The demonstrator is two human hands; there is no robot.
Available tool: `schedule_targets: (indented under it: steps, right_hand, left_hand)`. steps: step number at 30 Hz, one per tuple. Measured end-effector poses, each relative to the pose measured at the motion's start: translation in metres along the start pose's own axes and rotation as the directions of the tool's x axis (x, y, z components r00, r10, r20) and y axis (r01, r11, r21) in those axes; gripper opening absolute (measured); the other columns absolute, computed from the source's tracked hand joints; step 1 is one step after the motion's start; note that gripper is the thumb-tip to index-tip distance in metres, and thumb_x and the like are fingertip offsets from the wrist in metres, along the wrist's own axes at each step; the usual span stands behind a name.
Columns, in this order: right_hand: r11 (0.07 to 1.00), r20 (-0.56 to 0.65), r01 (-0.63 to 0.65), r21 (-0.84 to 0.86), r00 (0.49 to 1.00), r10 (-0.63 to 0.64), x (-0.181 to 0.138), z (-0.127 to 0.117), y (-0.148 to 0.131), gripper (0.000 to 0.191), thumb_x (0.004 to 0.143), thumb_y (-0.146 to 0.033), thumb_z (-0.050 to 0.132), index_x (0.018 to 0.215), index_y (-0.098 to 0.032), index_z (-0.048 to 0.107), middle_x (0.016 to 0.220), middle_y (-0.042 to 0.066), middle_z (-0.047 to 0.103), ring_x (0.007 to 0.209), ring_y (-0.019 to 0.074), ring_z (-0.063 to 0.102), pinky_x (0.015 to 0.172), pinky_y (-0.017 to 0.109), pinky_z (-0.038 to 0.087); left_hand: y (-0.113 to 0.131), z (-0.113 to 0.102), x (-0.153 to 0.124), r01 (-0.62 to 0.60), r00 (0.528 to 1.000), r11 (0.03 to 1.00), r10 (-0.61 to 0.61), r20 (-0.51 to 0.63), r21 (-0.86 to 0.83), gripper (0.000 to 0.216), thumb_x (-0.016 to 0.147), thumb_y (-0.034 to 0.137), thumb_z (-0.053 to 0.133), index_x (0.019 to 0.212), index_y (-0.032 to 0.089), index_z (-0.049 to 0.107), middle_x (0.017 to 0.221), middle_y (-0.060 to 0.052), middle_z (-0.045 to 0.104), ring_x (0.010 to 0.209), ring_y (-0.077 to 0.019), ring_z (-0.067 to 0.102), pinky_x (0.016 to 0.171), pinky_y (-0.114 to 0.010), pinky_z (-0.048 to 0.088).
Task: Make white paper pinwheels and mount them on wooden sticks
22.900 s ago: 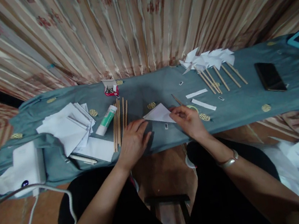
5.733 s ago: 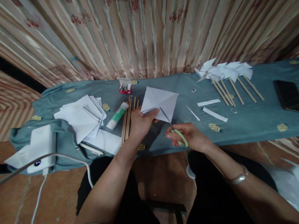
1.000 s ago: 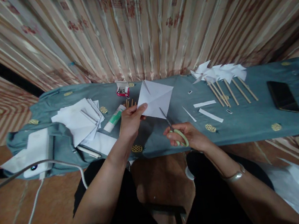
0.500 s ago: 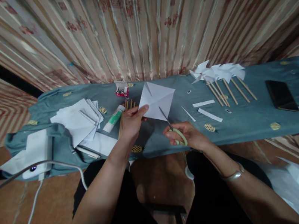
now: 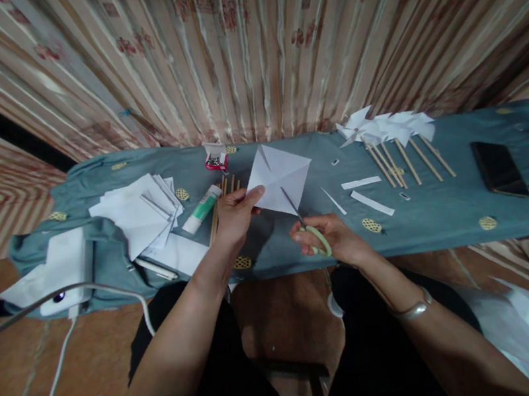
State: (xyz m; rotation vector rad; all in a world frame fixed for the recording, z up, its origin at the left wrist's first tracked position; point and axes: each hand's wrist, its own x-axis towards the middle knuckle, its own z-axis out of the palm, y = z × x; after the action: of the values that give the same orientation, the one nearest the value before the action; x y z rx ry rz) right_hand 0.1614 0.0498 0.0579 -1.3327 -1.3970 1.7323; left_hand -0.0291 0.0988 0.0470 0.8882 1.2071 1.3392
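My left hand (image 5: 239,212) pinches the left corner of a white square sheet of paper (image 5: 285,171) between thumb and fingers. The sheet is held above the cloth, with crease lines across it and a slit running in from its top corner. In my right hand (image 5: 323,235) are scissors with pale green handles (image 5: 320,241), gripped by the loops. Their blades reach up into the paper from its lower corner, the tip near the middle of the sheet. Under and beside my left hand lie several thin wooden sticks (image 5: 215,222) and a white and green glue stick (image 5: 202,209).
Finished paper pinwheels (image 5: 391,126) on sticks lie at the back right, left of a dark phone (image 5: 498,167). Paper strips (image 5: 372,203) lie nearby. At left are stacked paper sheets (image 5: 133,212), a red box of pins (image 5: 215,157) and a white power bank (image 5: 65,270) with a cable.
Almost nothing differs. Both hands, the paper and the scissors hold the same pose, with only a very slight shift of the whole view.
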Motion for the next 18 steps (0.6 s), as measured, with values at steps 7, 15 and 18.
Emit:
schedule_targets:
  steps: [7, 15, 18]
  right_hand:
    - [1.000, -0.017, -0.003, -0.013, 1.000, 0.003, 0.0001, 0.0001, 0.0011, 0.052, 0.059, -0.066, 0.079, 0.075, -0.017, 0.068, 0.052, -0.003, 0.059, 0.048, 0.0086, 0.050, 0.046, 0.022, 0.036]
    - [0.999, -0.010, 0.023, -0.026, 1.000, -0.023, 0.0011, 0.0006, 0.0022, 0.051, 0.060, -0.065, 0.079, 0.071, -0.017, 0.066, 0.051, -0.003, 0.057, 0.046, 0.0082, 0.049, 0.045, 0.022, 0.035]
    - [0.999, -0.017, 0.026, -0.025, 1.000, -0.027, 0.0013, 0.0010, 0.0021, 0.051, 0.060, -0.066, 0.079, 0.071, -0.017, 0.066, 0.051, -0.003, 0.057, 0.045, 0.0082, 0.049, 0.045, 0.023, 0.036]
  left_hand:
    - [0.0017, 0.0018, -0.0014, -0.003, 1.000, 1.000, 0.003, -0.006, -0.018, 0.038, 0.050, 0.047, 0.087, 0.051, 0.018, 0.062, 0.055, 0.003, 0.056, 0.055, -0.0095, 0.049, 0.049, -0.022, 0.042]
    - [-0.0010, -0.0005, 0.0002, -0.007, 1.000, 1.000, 0.007, 0.003, 0.004, 0.035, 0.055, 0.045, 0.085, 0.054, 0.018, 0.063, 0.057, 0.003, 0.056, 0.056, -0.0100, 0.050, 0.051, -0.022, 0.043]
    - [-0.0020, -0.0008, 0.0005, -0.007, 1.000, 1.000, 0.007, 0.003, 0.005, 0.036, 0.056, 0.044, 0.084, 0.052, 0.018, 0.060, 0.056, 0.003, 0.054, 0.055, -0.0096, 0.049, 0.051, -0.022, 0.043]
